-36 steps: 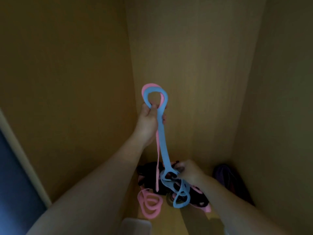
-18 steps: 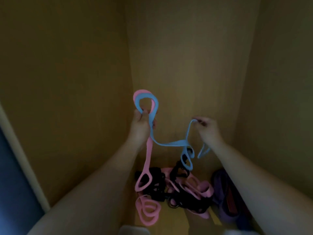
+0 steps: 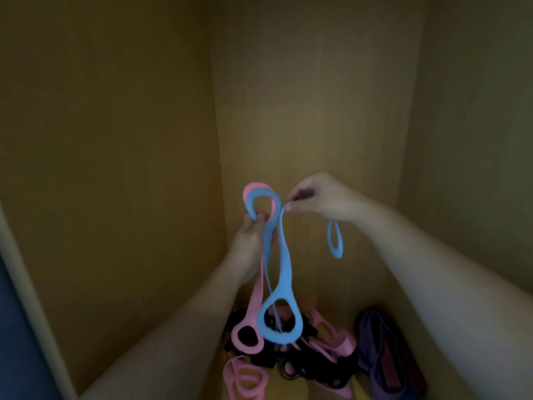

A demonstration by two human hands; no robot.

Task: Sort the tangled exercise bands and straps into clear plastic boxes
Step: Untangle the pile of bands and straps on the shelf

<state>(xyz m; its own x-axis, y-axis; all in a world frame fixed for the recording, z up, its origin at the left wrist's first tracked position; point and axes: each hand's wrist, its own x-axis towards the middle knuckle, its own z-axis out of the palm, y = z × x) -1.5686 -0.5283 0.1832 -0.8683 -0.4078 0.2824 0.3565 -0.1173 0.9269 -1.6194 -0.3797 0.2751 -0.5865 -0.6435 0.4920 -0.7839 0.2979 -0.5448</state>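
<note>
Blue band (image 3: 284,269) — raised before wooden wall (image 3: 317,96); top loop gripped together with pink band (image 3: 253,301) by left hand (image 3: 249,238), fingers curled round both; right hand (image 3: 320,197) pinches another blue stretch, small loop dangling below. Pink-and-black tangle (image 3: 302,365) and purple bundle (image 3: 375,342) — on the floor beneath

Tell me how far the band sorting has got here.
Done: nothing visibly sorted away yet. In hand: left hand grips the blue band and pink band by their top loops; right hand pinches the blue band near its other loop. Left: the tangled pile and a purple item below.
</note>
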